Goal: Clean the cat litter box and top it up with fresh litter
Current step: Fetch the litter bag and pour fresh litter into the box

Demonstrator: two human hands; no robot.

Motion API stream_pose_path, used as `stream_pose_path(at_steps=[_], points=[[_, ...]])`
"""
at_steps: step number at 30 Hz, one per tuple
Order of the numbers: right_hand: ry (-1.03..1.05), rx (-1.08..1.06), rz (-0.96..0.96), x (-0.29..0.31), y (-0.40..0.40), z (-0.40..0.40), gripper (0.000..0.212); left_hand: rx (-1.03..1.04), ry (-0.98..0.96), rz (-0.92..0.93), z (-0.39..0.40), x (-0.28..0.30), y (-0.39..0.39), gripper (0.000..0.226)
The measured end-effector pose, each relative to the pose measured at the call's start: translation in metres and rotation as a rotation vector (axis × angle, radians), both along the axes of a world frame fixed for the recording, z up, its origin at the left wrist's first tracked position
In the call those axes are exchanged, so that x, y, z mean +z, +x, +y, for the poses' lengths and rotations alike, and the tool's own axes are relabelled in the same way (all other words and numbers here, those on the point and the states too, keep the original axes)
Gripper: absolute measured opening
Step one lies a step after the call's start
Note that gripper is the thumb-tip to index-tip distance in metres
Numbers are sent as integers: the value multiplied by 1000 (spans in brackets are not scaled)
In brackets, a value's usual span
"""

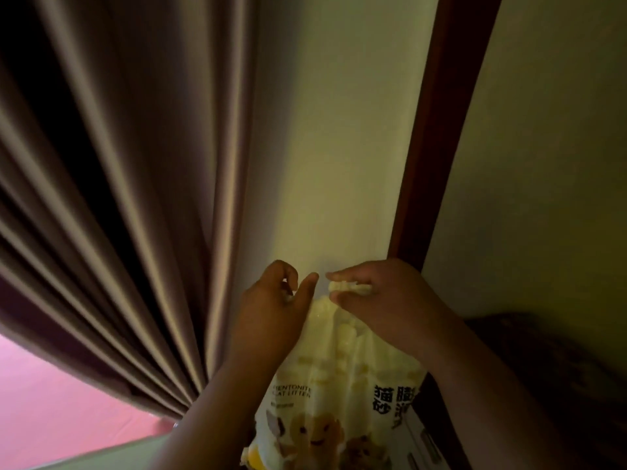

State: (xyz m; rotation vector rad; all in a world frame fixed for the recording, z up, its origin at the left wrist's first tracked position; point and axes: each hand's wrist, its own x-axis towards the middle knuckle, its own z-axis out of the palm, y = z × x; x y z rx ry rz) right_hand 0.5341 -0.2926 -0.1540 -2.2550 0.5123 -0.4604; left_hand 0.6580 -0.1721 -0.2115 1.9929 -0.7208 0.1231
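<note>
Litter bag held up in front of a pale wall, brown curtain to its left, dark door frame to its right. Bag printed "bentonite cat litter". Top gathered and twisted. Right hand: fingers clamped on the twisted neck. Left hand: fingers curled, pinching a scrap of the same neck, I judge. Litter box not in view; cleaning state unknown. Likely stage: opening or closing the bag, cannot tell which. No pouring visible.
</note>
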Motion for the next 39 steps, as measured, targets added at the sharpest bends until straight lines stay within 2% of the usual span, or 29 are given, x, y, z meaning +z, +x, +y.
stream_pose_path(at_steps=[4, 6, 10, 17, 23, 31, 39], points=[[28, -86, 40, 3, -9, -3, 12, -105, -71, 36, -9, -3, 0, 46], [37, -128, 53, 2, -17, 0, 16, -172, -54, 28, -11, -5, -2, 48], [63, -228, 63, -3, -32, 7, 16, -281, -36, -24, -16, -8, -5, 48], [35, -386, 63, -9, -50, 11, 17, -402, -85, 48, -39, -6, -19, 52], [27, -458, 138, 3, -77, -9, 31, -495, -143, 79, -69, 1, -40, 54], [3, -544, 187, 10, -100, -27, 24, -585, -190, 69, -107, 4, -62, 49], [32, -840, 174, 7, -119, -23, 20, -894, -132, 45, -156, 4, -74, 48]])
